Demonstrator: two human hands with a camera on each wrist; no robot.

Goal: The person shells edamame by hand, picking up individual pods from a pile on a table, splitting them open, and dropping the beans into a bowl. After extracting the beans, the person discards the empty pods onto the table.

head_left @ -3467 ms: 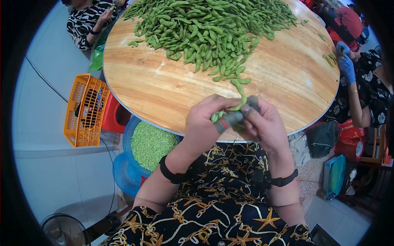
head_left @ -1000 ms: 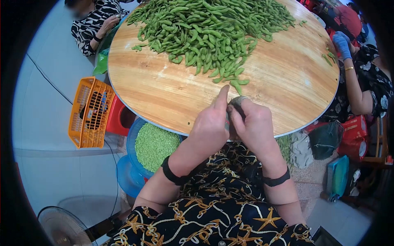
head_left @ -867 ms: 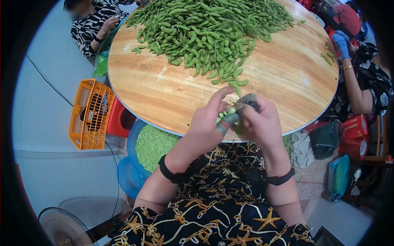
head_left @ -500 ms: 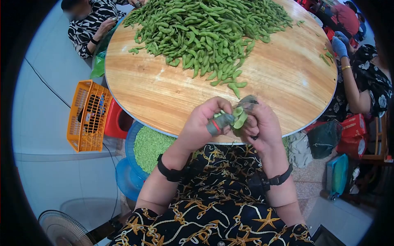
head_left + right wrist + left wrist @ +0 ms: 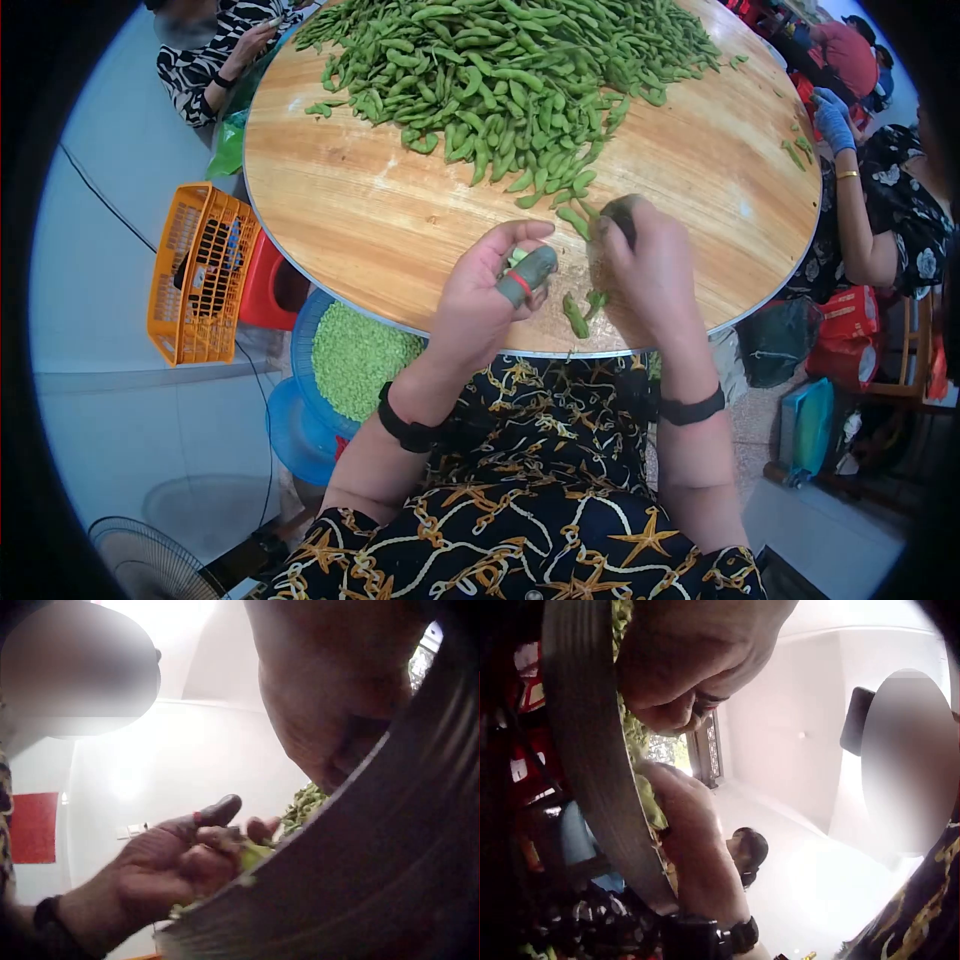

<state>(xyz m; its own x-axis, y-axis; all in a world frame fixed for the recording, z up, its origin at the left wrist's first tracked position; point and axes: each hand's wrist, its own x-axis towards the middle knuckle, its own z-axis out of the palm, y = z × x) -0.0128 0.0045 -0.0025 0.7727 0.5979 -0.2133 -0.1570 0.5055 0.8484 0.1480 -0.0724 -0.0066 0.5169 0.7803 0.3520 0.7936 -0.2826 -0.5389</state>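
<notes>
Hands, joined a moment ago, now apart: left hand (image 5: pixel 480 305) fingers curl round beans (image 5: pixel 515 258), empty pod (image 5: pixel 575 316) lies near worktop (image 5: pixel 380 230) edge, right hand (image 5: pixel 650 270) reaches toward pod pile (image 5: pixel 500 70), grip hidden; this pod apparently finished

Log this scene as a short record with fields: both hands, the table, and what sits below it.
Left hand: fingers curled, grey thumb cover, pinching a green bit
Right hand: curled round a pod that sticks out below
Table: round, wooden, bearing a big pile of pods
Below the table edge: blue basin of shelled beans; orange basket beside it
</notes>
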